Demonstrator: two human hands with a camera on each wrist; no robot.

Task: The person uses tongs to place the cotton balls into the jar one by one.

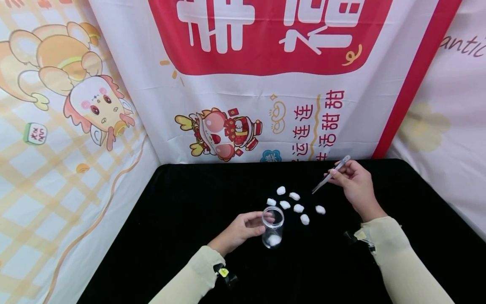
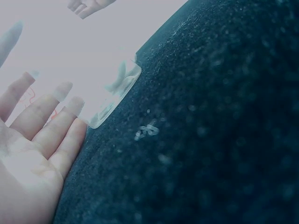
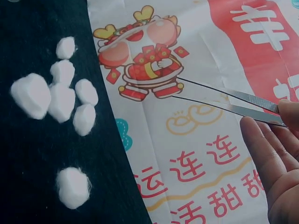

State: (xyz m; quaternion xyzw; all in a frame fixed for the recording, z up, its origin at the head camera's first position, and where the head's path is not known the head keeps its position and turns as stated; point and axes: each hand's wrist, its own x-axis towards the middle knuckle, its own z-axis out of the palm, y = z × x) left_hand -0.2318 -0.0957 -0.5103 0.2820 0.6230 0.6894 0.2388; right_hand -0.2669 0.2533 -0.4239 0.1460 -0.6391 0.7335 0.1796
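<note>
My left hand (image 1: 242, 230) holds a clear plastic jar (image 1: 278, 232), its fingers reaching behind the wall and the thumb at the near side. The jar stands upright and lidless, and a white cotton ball (image 1: 274, 240) lies inside at the bottom. In the left wrist view the fingers (image 2: 51, 121) lie nearly straight beside the washed-out jar (image 2: 124, 86). Up at the right, my right hand (image 1: 357, 185) pinches metal tweezers (image 1: 330, 175). In the right wrist view the tips of the tweezers (image 3: 224, 95) are apart with nothing between them. Several loose cotton balls (image 3: 74, 186) lie nearby.
A black cloth (image 1: 197, 202) covers the table. Loose cotton balls (image 1: 298, 208) are scattered between the jar and the tweezers. A white and red printed sheet (image 1: 228, 93) hangs along the back edge, with a checked one (image 1: 57, 177) at the left.
</note>
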